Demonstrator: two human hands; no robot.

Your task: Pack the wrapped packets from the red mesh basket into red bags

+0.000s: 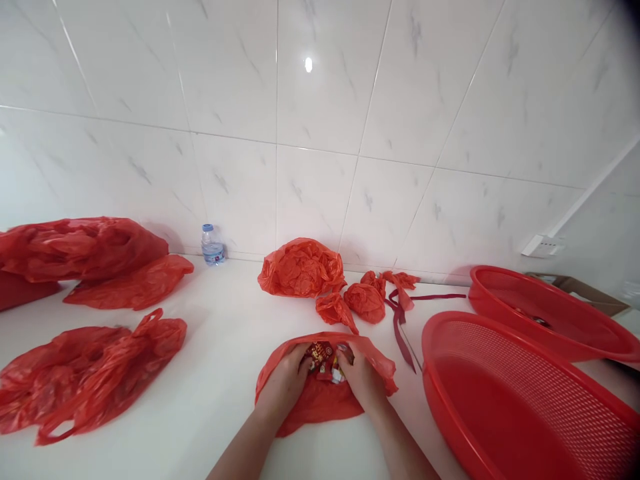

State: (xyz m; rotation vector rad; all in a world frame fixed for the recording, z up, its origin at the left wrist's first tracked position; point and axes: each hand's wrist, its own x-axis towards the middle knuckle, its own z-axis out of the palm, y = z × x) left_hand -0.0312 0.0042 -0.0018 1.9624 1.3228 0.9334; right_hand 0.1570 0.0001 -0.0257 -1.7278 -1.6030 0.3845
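Observation:
An orange-red plastic bag (320, 403) lies spread on the white table in front of me, its mouth turned upward. Both my hands reach into it. My left hand (290, 375) is closed at the edge of a dark red printed snack packet (320, 351) with gold lettering. On the other side, my right hand (361, 377) has curled fingers on a small shiny packet (345, 351). Between the hands sit more little red and white wrapped packets (336, 372). Some fingertips are hidden by the packets and the bag.
Crumpled red bags (300, 268) lie behind, with smaller red bag pieces (366, 301) and a dark red ribbon (400, 327). More red bags (95, 373) are at left. A water bottle (213, 247) stands by the wall. Red plastic baskets (450, 400) occupy the right.

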